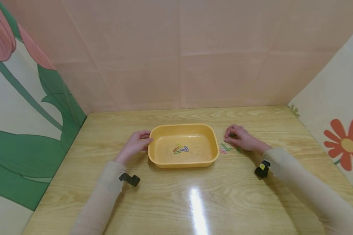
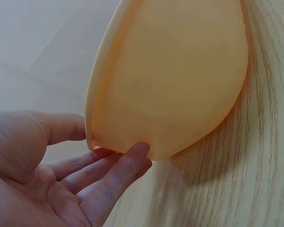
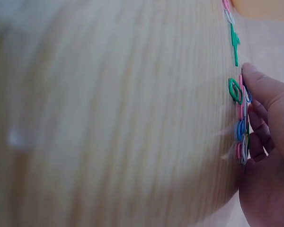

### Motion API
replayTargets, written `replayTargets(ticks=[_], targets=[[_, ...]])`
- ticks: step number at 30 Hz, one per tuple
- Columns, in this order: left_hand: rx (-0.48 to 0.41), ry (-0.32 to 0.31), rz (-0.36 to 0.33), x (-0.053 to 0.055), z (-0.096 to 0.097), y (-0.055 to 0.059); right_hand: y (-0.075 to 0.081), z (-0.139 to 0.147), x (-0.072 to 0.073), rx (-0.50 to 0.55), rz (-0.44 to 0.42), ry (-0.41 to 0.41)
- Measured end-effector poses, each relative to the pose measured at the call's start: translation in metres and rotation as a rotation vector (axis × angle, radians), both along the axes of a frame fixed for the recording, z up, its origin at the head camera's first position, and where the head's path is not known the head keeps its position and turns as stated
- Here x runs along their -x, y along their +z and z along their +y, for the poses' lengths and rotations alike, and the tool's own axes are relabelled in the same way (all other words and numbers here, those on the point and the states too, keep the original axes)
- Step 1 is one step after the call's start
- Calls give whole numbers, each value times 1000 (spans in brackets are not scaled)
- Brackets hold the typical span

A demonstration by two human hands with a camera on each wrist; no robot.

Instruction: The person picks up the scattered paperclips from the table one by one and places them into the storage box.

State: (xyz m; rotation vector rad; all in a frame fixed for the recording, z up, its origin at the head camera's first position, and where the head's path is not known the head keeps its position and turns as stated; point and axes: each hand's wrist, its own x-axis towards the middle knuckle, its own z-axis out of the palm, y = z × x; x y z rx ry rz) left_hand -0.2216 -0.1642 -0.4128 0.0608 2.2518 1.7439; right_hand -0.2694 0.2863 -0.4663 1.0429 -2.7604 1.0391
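A yellow plastic tray (image 1: 183, 164) with rounded corners stands on the table, with several coloured paper clips (image 1: 176, 149) inside. My left hand (image 1: 136, 142) holds its left end, thumb over the rim and fingers against the outer wall, as the left wrist view shows. To the right of the tray, my right hand (image 1: 241, 137) is low over loose paper clips (image 1: 226, 147), its fingers loosely bent. Pink, blue, white and green clips (image 3: 241, 123) lie right beside those fingers in the right wrist view. No clip is visible between thumb and fingertips; the hand partly hides the pile.
The wooden table (image 1: 170, 199) reaches back to a plain pinkish wall covering (image 1: 179, 65). Flower-patterned panels flank it at left (image 1: 41, 114) and right (image 1: 341, 114). Each wrist carries a black camera mount, one on the left (image 1: 130, 179) and one on the right (image 1: 262, 169).
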Motion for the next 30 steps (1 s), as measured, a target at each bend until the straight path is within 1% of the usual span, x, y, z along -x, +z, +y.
replayTargets(ticks=[4,8,15,18,21,22,24,26,30], targets=[[3,-7,-1,0,0,1,2,0,0,-44,-18,-27],[0,-8,-6,-1,0,2,2,-1,0,-69,-17,-24],[-15,-18,-14,-1,-1,2,4,-1,-2,-64,-30,-38],[-15,-11,-15,-1,-1,2,4,-1,-2,-50,-47,-36],[-13,-5,-16,-2,0,2,5,-1,0,-12,-103,-28],[-13,-4,-16,-2,0,2,7,-1,0,-5,-131,-37],[-10,-6,-15,-2,0,2,10,-1,2,9,-198,-65],[-10,-6,-15,-1,0,2,13,-1,3,-6,-252,-109],[-15,-5,-15,-1,0,2,22,-3,8,6,-332,-168]])
